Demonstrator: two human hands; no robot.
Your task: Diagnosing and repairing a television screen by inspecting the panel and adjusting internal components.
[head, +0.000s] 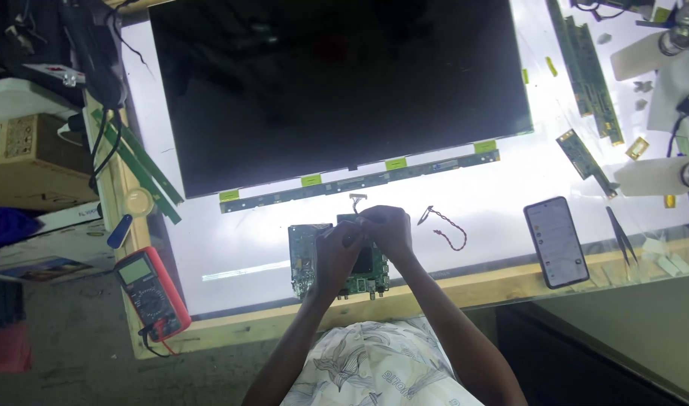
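Right now we see the green circuit board point(308, 259) lying on the lit white table point(495, 195), near its wooden front edge. Our left hand point(337, 252) and right hand point(388, 229) rest curled together on the board's top, pinching something too small to make out. Above lies a dark screen panel point(337, 83); a phone point(556, 241) sits right, a red multimeter point(151, 293) left.

From my remote seat I see two bare forearms, no sleeves, watch or rings visible, and a white garment point(378, 365) printed with grey leaf-like shapes covering the lap.
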